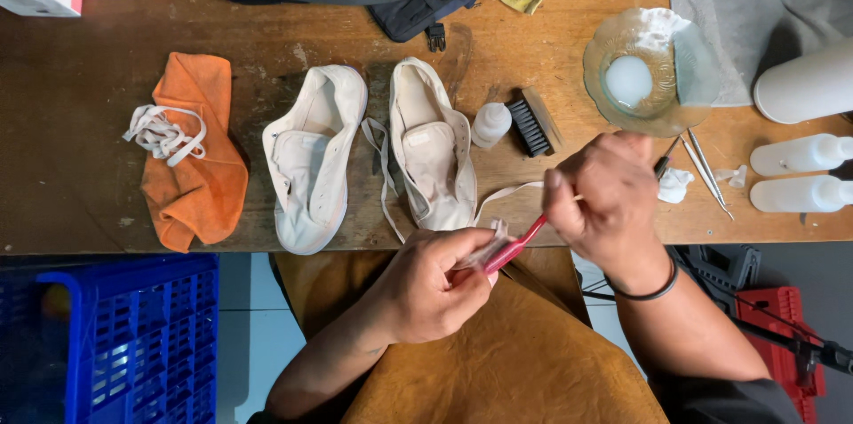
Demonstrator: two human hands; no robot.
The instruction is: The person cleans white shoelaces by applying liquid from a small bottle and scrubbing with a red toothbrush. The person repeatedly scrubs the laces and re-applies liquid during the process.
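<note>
My left hand (435, 286) pinches the end of a white shoelace (498, 199) just below the table's front edge. My right hand (606, 197) grips a red toothbrush (520, 246) whose head meets the lace in my left fingers. The lace trails back up to the right one (431, 144) of two white sneakers lying on the wooden table (80, 166). The other sneaker (313, 157) lies laceless just left of it. A loose bundle of white lace (163, 133) rests on an orange cloth (197, 153) at the left.
A black bristle brush (531, 124) and small white bottle (490, 124) lie beside the shoes. A glass bowl (689, 77) of white liquid, metal tools (706, 166) and white squeeze bottles (800, 175) stand at right. A blue crate (124, 335) sits below left. A brown apron (515, 362) covers my lap.
</note>
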